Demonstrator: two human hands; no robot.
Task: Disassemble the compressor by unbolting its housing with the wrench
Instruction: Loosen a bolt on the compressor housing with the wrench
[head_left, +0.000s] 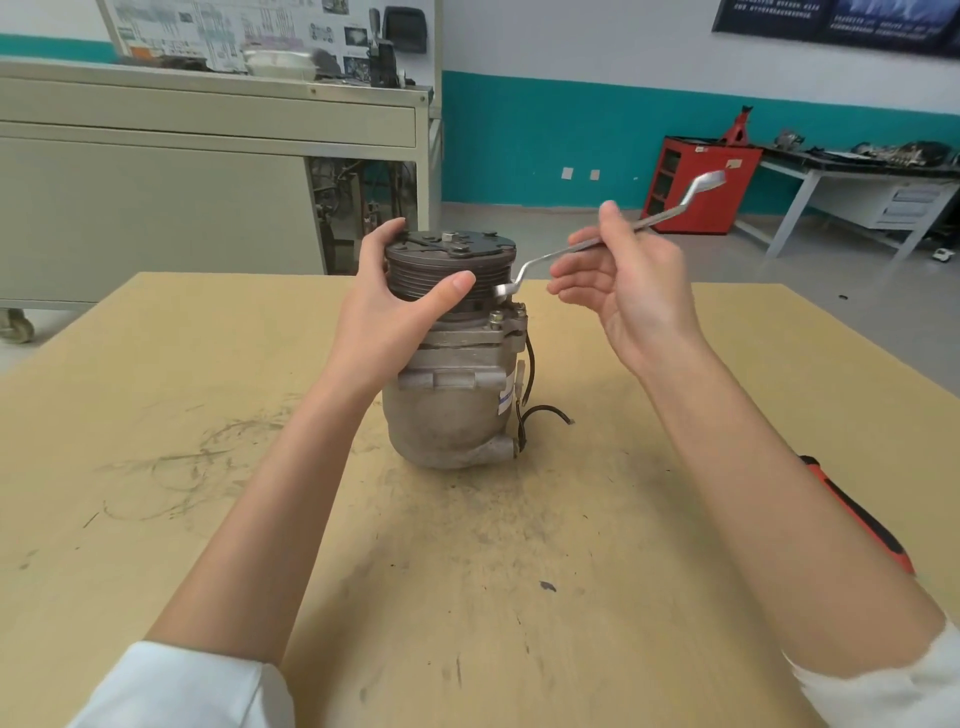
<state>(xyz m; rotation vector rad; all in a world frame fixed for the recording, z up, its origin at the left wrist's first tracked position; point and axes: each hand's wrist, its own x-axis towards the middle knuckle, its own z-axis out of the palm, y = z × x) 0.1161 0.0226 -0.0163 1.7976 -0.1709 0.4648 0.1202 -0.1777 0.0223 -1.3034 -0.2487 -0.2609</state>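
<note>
Biggest risk I see: the wrench (613, 236) ring end hangs just above the housing bolt (496, 316) without being seated, and it's only pinched lightly between thumb and fingertips of the right hand (631, 283) (palm open, wrist cocked up), so it could slip off and round the head. The left hand (395, 306) is wrapped around the pulley, steadying the compressor (452, 395) standing upright mid-table (156, 415).

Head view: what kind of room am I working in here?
Likely an automotive training workshop: a red metal tool cabinet with a red jack stand on top, and a parts-strewn grey workbench.
</note>
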